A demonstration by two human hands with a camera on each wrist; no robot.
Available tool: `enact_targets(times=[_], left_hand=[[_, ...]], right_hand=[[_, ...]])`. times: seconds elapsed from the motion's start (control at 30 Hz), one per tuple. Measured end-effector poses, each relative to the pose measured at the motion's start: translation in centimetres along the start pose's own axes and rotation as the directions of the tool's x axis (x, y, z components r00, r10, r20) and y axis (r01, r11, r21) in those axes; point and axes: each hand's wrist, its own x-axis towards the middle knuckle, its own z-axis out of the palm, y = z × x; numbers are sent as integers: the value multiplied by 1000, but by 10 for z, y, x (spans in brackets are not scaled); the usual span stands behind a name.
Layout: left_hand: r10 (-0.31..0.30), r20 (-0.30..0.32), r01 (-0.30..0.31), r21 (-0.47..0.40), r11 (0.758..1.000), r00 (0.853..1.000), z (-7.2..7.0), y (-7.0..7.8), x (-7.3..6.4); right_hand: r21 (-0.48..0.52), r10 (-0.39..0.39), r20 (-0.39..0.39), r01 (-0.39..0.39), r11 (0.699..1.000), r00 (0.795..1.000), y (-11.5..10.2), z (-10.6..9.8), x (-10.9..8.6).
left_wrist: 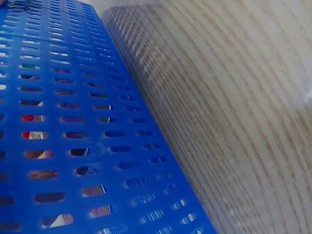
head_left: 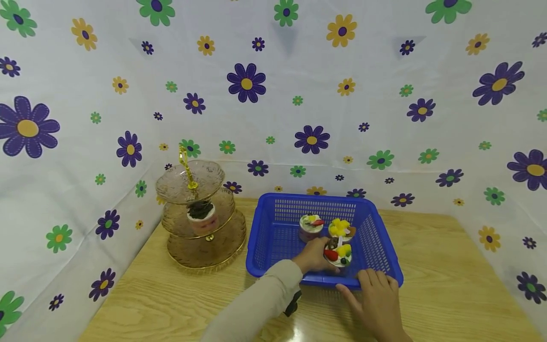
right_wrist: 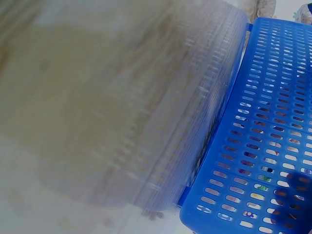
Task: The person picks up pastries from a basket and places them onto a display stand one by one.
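Observation:
My left hand (head_left: 315, 256) reaches into the blue basket (head_left: 325, 279) and holds a toy dessert cup (head_left: 342, 260) with white cream, a strawberry and yellow fruit pieces on top. Behind it in the basket stand a cup with red, green and yellow topping (head_left: 311, 229) and one heaped with yellow pieces (head_left: 339, 228). On the basket's near right rim my right hand (head_left: 379, 299) has its fingers hooked over the edge, thumb on the outside. Both wrist views show the perforated basket wall, which hides most of the hands' work.
At the left stands a three-tier amber stand (head_left: 207, 256) with a gold handle. A dark-topped dessert cup (head_left: 203, 222) sits on its middle tier. The wooden table (head_left: 171, 299) meets a flowered cloth (head_left: 282, 57) at the back and sides.

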Motion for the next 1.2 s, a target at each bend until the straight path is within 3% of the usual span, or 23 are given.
enact_targets(times=[0.23, 0.77, 1.07, 1.2], left_hand=[[-33, 6, 33, -26, 999, 999, -1, 3, 0], [-7, -6, 7, -86, 996, 1000, -7, 9, -5], [39, -60, -47, -140, 989, 997, -11, 6, -4], [25, -108, -43, -165, 985, 994, -20, 11, -5]], right_hand=[[-11, 19, 23, -18, 1000, 1000, 0, -2, 1], [-10, 13, 37, -13, 1000, 999, 0, -1, -1], [-13, 29, 67, -28, 1000, 997, 0, -2, 1], [-10, 16, 47, -15, 1000, 999, 0, -3, 2]])
